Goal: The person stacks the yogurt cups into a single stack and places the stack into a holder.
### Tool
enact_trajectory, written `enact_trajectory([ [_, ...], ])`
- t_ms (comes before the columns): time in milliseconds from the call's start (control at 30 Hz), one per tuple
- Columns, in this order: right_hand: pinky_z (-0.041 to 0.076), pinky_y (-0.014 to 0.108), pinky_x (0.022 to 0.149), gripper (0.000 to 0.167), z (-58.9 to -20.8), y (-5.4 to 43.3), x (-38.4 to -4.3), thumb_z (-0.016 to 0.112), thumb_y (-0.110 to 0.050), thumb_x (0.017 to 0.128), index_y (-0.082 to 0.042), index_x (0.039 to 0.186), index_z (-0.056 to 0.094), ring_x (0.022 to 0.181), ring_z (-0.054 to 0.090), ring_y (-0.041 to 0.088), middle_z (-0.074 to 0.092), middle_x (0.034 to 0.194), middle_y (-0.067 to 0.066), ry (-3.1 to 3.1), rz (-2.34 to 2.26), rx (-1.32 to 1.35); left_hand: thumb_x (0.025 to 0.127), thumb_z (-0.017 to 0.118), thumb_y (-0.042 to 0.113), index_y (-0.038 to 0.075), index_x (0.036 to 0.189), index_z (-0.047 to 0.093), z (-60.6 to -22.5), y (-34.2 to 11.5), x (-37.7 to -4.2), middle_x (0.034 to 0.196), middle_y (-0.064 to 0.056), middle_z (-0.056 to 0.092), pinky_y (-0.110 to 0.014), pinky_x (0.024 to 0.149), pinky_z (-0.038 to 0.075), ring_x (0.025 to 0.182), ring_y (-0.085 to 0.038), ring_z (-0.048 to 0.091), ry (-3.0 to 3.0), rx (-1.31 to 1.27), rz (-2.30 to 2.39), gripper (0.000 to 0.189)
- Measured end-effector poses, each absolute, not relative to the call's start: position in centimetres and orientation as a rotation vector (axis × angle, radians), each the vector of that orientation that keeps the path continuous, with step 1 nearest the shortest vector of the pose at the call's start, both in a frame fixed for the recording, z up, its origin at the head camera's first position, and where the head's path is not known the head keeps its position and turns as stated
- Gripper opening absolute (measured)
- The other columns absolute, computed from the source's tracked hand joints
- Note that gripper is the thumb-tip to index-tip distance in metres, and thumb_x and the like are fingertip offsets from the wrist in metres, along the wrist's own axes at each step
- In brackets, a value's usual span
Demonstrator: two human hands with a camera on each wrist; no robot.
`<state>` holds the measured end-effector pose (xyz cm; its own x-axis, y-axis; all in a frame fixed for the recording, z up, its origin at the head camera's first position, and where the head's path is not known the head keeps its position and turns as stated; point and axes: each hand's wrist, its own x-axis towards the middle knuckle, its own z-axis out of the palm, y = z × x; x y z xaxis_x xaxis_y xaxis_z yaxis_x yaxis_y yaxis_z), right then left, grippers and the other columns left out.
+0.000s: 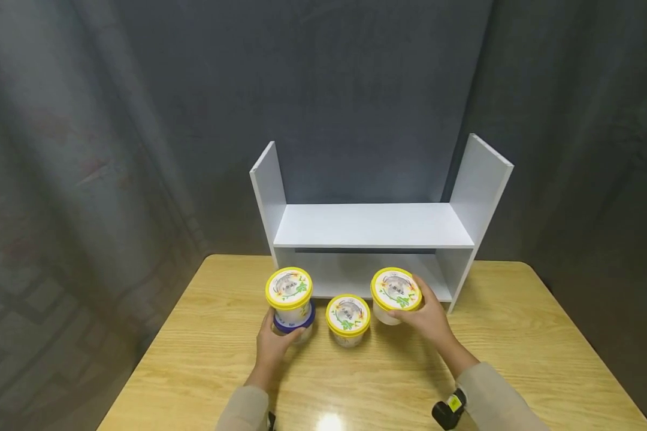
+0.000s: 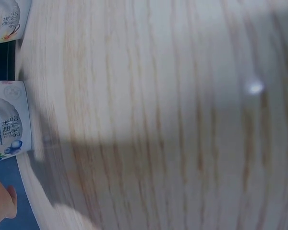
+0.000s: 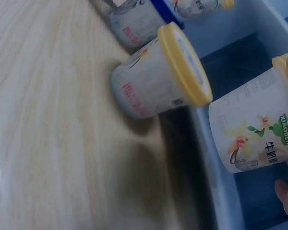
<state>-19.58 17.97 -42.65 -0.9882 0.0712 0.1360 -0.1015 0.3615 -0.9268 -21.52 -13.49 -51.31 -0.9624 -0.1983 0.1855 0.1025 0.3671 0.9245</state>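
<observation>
In the head view my right hand (image 1: 428, 317) grips a yellow-lidded cup (image 1: 395, 290) by its lid edge. The right wrist view has this cup (image 3: 259, 124) raised above the table, vanilla flowers on its side. My left hand (image 1: 272, 347) holds a blue-lidded cup (image 1: 304, 323), thumb on the near side. On that one is stacked another yellow-lidded cup (image 1: 289, 288). The left wrist view has the blueberry cup's side (image 2: 7, 122) with part of a finger (image 2: 1, 203) below it. Between my hands a third yellow-lidded cup (image 1: 348, 317) stands on the table.
A white two-level shelf (image 1: 374, 224) stands at the back of the wooden table (image 1: 366, 383), just behind the cups. Its side panels (image 1: 482, 185) rise above the upper board. Grey curtains (image 1: 356, 102) hang behind and around the table.
</observation>
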Motion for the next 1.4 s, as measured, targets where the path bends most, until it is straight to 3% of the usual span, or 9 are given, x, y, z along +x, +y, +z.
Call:
enact_trajectory([
  [233,0.04,0.039,0.086,0.099,-41.1,16.5,-19.6,0.079,-0.018,0.059,-0.006,0.137,0.019,0.11,0.037,0.033,0.03,0.133,0.019,-2.476,1.678,0.023,0.058,0.079,0.028,0.001,0.133,0.029,-51.3,-13.6,-21.4,0.133,-0.02,0.03,-0.048,0.101,0.018,0.121,-0.036,0.026,-2.372,0.095,-1.636,0.093],
  [467,0.027,0.054,0.093,0.099,-39.8,15.3,-19.7,0.08,-0.021,0.058,-0.007,0.136,0.022,0.117,0.03,0.035,0.03,0.133,0.019,-2.525,1.635,0.049,0.058,0.079,0.026,-0.001,0.131,0.03,-51.5,-13.6,-21.3,0.132,-0.022,0.031,-0.048,0.1,0.02,0.12,-0.037,0.027,-2.357,0.083,-1.623,0.093],
  [633,0.026,0.057,0.092,0.099,-38.7,14.4,-19.8,0.08,-0.025,0.057,-0.009,0.136,0.022,0.118,0.03,0.036,0.032,0.132,0.019,-2.547,1.614,0.08,0.058,0.079,0.026,-0.002,0.131,0.031,-51.6,-13.5,-21.3,0.132,-0.023,0.032,-0.049,0.1,0.02,0.12,-0.038,0.028,-2.353,0.087,-1.619,0.092],
  [967,0.022,0.055,0.096,0.101,-37.0,12.6,-20.3,0.081,-0.026,0.056,-0.013,0.136,0.023,0.123,0.022,0.032,0.027,0.137,0.012,-2.486,1.682,0.236,0.057,0.08,0.027,-0.001,0.132,0.03,-51.4,-13.5,-21.5,0.132,-0.022,0.031,-0.048,0.1,0.02,0.12,-0.037,0.028,-2.351,0.079,-1.622,0.094],
  [1400,0.021,0.05,0.098,0.101,-35.0,9.2,-21.3,0.081,-0.031,0.054,-0.018,0.136,0.023,0.123,0.025,0.027,0.027,0.137,0.004,-2.486,1.635,0.374,0.057,0.08,0.026,-0.002,0.131,0.031,-51.5,-13.4,-21.6,0.132,-0.023,0.032,-0.048,0.1,0.021,0.12,-0.037,0.028,-2.347,0.076,-1.615,0.092],
])
